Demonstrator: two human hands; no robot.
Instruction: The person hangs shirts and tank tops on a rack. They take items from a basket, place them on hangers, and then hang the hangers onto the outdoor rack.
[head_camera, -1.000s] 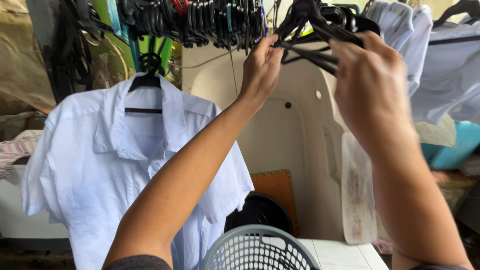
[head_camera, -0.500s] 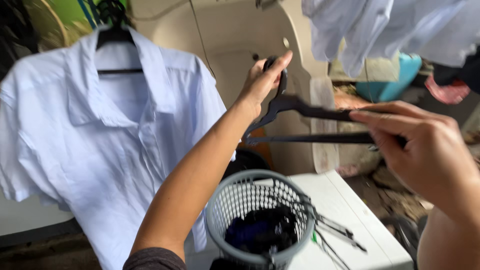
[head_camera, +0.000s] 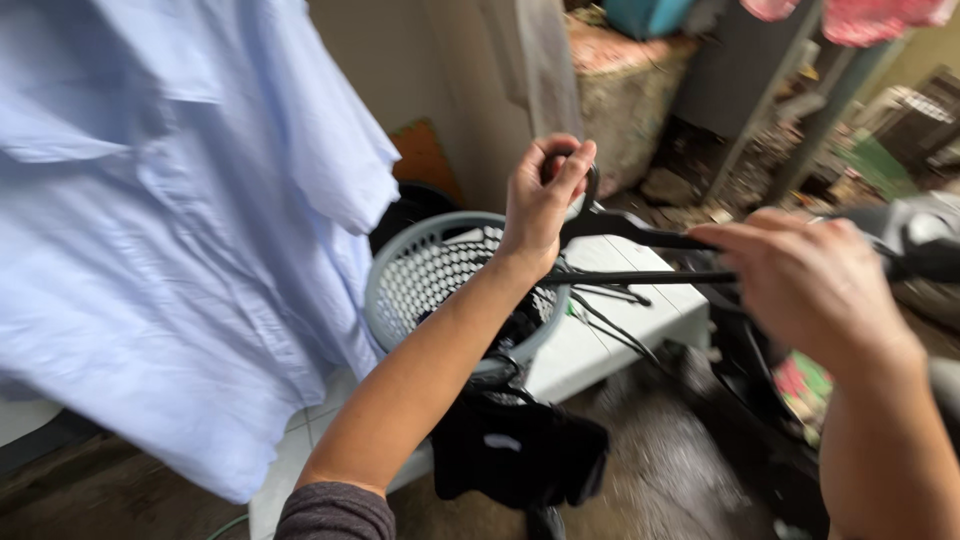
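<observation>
Left hand (head_camera: 541, 195) raised, fingers curled round hook of black hanger (head_camera: 640, 240). Right hand (head_camera: 810, 285) grips hanger's other end, blurred. Below left hand: grey laundry basket (head_camera: 400, 270), dark garment (head_camera: 520, 455) draped over rim. Pale blue shirt (head_camera: 170, 230) hangs left.

no packages, labels, signs, screens

Pale blue shirt (head_camera: 170, 230) hanging, grey laundry basket (head_camera: 400, 270); dark garment (head_camera: 520, 455) over its rim
</observation>
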